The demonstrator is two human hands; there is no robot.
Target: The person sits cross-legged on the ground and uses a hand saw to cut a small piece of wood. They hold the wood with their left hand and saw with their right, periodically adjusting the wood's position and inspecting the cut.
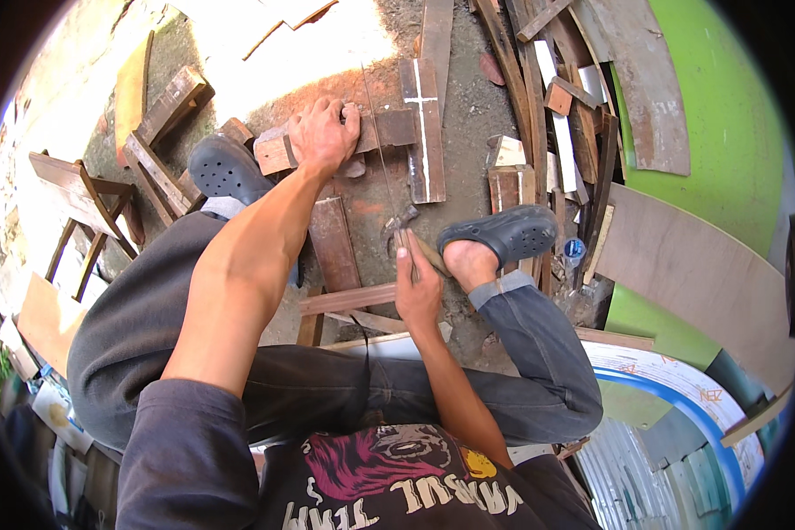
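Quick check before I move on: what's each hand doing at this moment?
Left hand: closed over the wooden block.
Right hand: holding the claw hammer near its head; its grip is partly hidden.

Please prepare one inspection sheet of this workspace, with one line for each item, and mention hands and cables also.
Surface: rough, dirty ground, partly in bright sun.
Job's things: short wooden beam under the left hand; claw hammer at the right hand; plank with white lines beside the beam's right end.
Clutter: scrap wood pile at right; small wooden frame at left.
Left hand: on top of the beam.
Right hand: at the hammer, exact grip unclear.
Cables: thin dark line near the beam, possibly wire or string; cannot tell.
Surroundings: green panel at right.
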